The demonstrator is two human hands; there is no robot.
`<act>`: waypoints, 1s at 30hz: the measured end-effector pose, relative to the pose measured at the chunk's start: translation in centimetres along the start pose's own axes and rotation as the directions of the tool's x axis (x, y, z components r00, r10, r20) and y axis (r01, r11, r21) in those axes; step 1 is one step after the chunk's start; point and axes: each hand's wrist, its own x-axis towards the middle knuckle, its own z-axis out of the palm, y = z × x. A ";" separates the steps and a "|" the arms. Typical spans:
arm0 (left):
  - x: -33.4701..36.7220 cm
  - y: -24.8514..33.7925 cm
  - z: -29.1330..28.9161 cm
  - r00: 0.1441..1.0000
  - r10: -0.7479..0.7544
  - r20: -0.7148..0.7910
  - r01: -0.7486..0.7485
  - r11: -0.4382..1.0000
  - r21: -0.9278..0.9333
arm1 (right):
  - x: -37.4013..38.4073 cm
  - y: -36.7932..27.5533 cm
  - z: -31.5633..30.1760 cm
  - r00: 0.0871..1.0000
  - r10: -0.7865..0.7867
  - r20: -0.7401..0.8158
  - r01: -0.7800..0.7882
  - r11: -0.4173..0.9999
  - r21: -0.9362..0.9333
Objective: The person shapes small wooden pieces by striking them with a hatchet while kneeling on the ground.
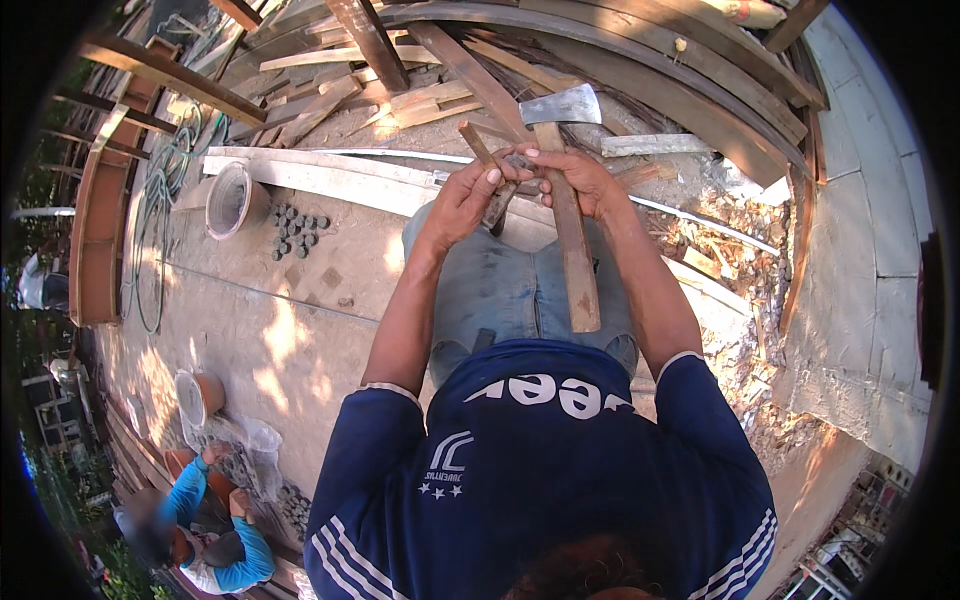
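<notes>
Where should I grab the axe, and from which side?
Probably by the lower part of its wooden handle, coming from the lower end: it's long, straight and free there, away from the wide metal head and the right hand.

Head-worn left fisheye view, looking steeply down over navy shirt (560, 470), toward left hand (464, 205) and right hand (597, 186), near

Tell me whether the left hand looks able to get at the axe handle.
Probably yes: the left hand is close and the axe handle is largely uncovered, though that hand seems busy with a piece of wood.
</notes>
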 end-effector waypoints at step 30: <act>-0.6 2.5 -0.8 0.989 -0.077 -0.127 0.104 0.969 0.223 | -0.4 4.6 2.5 0.991 -0.115 -0.072 0.133 0.929 0.344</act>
